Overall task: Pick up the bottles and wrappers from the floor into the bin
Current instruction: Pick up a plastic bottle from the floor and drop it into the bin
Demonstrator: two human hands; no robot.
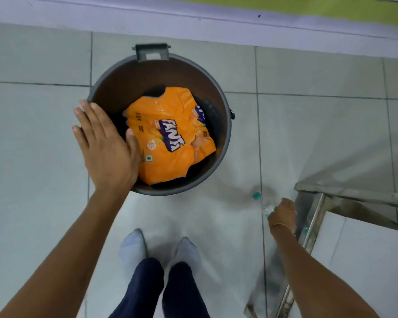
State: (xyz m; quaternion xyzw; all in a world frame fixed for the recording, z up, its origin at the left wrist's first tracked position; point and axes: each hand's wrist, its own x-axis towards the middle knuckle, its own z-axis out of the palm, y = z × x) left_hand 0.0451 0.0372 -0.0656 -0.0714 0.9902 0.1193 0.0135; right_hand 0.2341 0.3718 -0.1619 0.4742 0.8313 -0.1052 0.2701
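Left hand (106, 152) spread flat over the bin (223, 115) rim at nine o'clock, orange wrapper (170, 134) inside, my right hand (283, 213) gripped a clear bottle (265, 203) at four o'clock, I saw.

A floor (39, 138) of large pale grey-green tiles, divided by thin dark grout lines, fills the view from above. Along the top runs a pale lilac skirting band (193, 21), with a strip of yellow-green wall (331, 5) above it. At lower right stands a metal frame (317, 216) of shiny steel bars, its top surface reflecting the tiles. Soft, even light leaves only faint shadows.
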